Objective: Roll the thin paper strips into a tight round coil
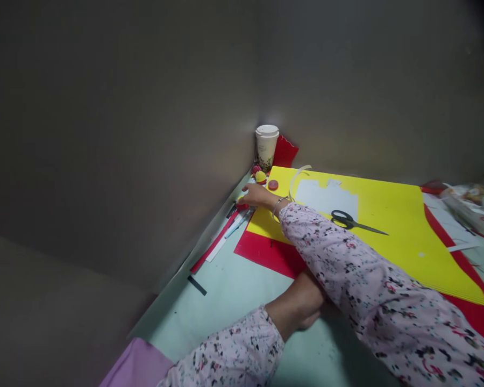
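Note:
My right hand (255,195) reaches across to the wall-side edge of the pale green sheet (229,295). Its fingers are closed on a small red and yellow object (242,205), partly hidden under them. Just below the hand lie a red strip (215,241), a white strip (218,249) and a light blue pen-like stick (235,226). A round red piece (273,185) and a yellow ball-shaped piece (260,176) sit just beyond the hand. Black-handled scissors (349,221) rest on the yellow sheet (407,236). My left hand is out of view.
A lidded paper cup (267,148) stands in the corner by the walls. White paper (326,198) lies on the yellow sheet, with red sheets (266,252) beneath. My bare foot (306,301) is under the right forearm. A plastic-wrapped bundle (474,209) is at far right.

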A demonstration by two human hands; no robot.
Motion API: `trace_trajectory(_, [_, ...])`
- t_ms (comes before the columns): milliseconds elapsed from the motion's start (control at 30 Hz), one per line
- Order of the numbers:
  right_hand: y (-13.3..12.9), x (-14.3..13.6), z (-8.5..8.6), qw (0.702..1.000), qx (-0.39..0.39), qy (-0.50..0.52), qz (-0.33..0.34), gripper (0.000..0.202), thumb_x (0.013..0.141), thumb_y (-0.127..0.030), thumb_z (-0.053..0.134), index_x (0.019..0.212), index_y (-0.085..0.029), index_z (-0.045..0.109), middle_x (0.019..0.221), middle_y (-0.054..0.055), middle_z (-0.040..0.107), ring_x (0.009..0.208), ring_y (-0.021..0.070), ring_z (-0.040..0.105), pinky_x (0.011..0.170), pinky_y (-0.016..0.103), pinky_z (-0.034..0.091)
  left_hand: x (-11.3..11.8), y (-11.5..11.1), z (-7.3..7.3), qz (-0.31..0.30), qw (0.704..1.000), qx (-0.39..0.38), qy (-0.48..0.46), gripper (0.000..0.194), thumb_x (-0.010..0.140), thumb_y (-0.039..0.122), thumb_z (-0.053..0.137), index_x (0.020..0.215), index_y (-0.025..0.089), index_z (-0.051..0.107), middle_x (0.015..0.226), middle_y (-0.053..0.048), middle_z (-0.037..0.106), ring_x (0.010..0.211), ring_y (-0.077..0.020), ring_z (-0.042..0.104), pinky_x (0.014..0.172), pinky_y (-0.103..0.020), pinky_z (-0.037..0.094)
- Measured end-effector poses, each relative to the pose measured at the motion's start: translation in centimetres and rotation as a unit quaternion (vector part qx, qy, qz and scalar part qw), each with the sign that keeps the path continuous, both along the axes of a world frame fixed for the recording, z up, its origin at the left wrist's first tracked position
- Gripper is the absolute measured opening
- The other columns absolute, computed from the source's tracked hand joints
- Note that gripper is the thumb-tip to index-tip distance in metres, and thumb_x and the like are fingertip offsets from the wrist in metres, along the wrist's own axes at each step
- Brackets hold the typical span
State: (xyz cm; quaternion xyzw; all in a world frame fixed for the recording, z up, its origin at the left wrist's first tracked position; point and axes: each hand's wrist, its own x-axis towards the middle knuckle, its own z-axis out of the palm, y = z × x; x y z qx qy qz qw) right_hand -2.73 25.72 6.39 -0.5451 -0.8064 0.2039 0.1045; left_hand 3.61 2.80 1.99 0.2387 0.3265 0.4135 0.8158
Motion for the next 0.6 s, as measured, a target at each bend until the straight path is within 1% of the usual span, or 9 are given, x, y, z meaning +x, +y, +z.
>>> trace_trajectory(67, [0.8, 0.7, 0.2, 0.999, 0.029, 0.014, -0.007, 0.052, 0.082, -0.039, 0.076, 0.126, -0.013, 0.065, 0.115, 0.012, 0.073, 0.104, 0.023, 0.069, 0.083, 0.028, 0.05, 0.2, 0.2, -0.5, -0.012, 1.0, 0.0, 0.007, 0.057, 0.062, 0.041, 0.088, 0.11, 0.015, 0.073, 0.107, -0.015, 0.076, 0.104, -0.0305, 0.068, 0.099, -0.05, 0.05])
trace_trajectory(100, [1.3, 1.1, 0.3, 0.999, 0.048, 0.019, -0.017, 0.052, 0.085, -0.037, 0.072, 0.129, -0.011, 0.062, 0.119, 0.013, 0.071, 0.107, 0.0235, 0.068, 0.086, 0.03, 0.049, 0.3, 0.2, -0.8, -0.019, 1.0, 0.002, 0.006, 0.056, 0.062, 0.041, 0.088, 0.109, 0.015, 0.073, 0.105, -0.015, 0.076, 0.102, -0.0306, 0.069, 0.099, -0.05, 0.051])
trace_trajectory(167, [2.6, 1.7, 0.3, 0.996, 0.081, 0.025, -0.04, 0.052, 0.087, -0.033, 0.07, 0.133, -0.012, 0.057, 0.128, 0.016, 0.067, 0.112, 0.0258, 0.066, 0.09, 0.032, 0.05, 0.3, 0.3, -1.0, -0.02, 1.0, 0.016, -0.005, 0.056, 0.061, 0.041, 0.089, 0.107, 0.015, 0.074, 0.104, -0.016, 0.076, 0.103, -0.0307, 0.068, 0.098, -0.05, 0.051])
trace_trajectory(233, [3.8, 1.9, 0.2, 0.993, 0.108, 0.029, -0.048, 0.048, 0.089, -0.031, 0.067, 0.131, -0.012, 0.056, 0.132, 0.017, 0.065, 0.113, 0.0263, 0.064, 0.092, 0.033, 0.049, 0.3, 0.2, -1.1, -0.007, 1.0, 0.027, -0.014, 0.057, 0.06, 0.04, 0.089, 0.109, 0.015, 0.074, 0.105, -0.016, 0.075, 0.105, -0.0307, 0.067, 0.1, -0.049, 0.05])
trace_trajectory(300, [4.5, 1.7, -0.3, 0.991, 0.125, 0.028, -0.045, 0.043, 0.09, -0.031, 0.065, 0.128, -0.013, 0.057, 0.131, 0.017, 0.064, 0.114, 0.0268, 0.063, 0.093, 0.034, 0.049, 0.3, 0.1, -1.0, 0.004, 1.0, 0.018, -0.009, 0.059, 0.06, 0.043, 0.089, 0.109, 0.014, 0.074, 0.105, -0.018, 0.075, 0.106, -0.0318, 0.066, 0.1, -0.049, 0.049])
trace_trajectory(433, [4.5, 1.1, -1.3, 0.99, 0.137, 0.003, -0.037, 0.041, 0.09, -0.03, 0.064, 0.127, -0.013, 0.058, 0.132, 0.021, 0.061, 0.112, 0.0304, 0.063, 0.092, 0.038, 0.049, 0.3, -0.1, -1.2, 0.022, 1.0, -0.008, -0.005, 0.062, 0.061, 0.051, 0.087, 0.109, 0.013, 0.074, 0.107, -0.019, 0.074, 0.11, -0.0344, 0.064, 0.101, -0.051, 0.049])
trace_trajectory(500, [4.3, 1.1, -1.7, 0.989, 0.14, -0.014, -0.036, 0.042, 0.09, -0.029, 0.064, 0.128, -0.012, 0.058, 0.133, 0.022, 0.059, 0.113, 0.032, 0.062, 0.093, 0.04, 0.049, 0.4, -0.1, -1.5, 0.029, 1.0, 0.004, 0.0, 0.064, 0.06, 0.049, 0.088, 0.111, 0.014, 0.074, 0.108, -0.018, 0.074, 0.111, -0.034, 0.064, 0.103, -0.05, 0.048])
trace_trajectory(600, [4.3, 1.2, -1.7, 0.988, 0.148, -0.035, -0.033, 0.041, 0.09, -0.025, 0.063, 0.13, -0.012, 0.059, 0.135, 0.023, 0.057, 0.12, 0.0329, 0.058, 0.097, 0.041, 0.047, 0.5, -0.1, -1.8, 0.025, 1.0, 0.016, -0.004, 0.067, 0.058, 0.045, 0.09, 0.115, 0.014, 0.073, 0.108, -0.017, 0.074, 0.109, -0.0325, 0.064, 0.102, -0.049, 0.048])
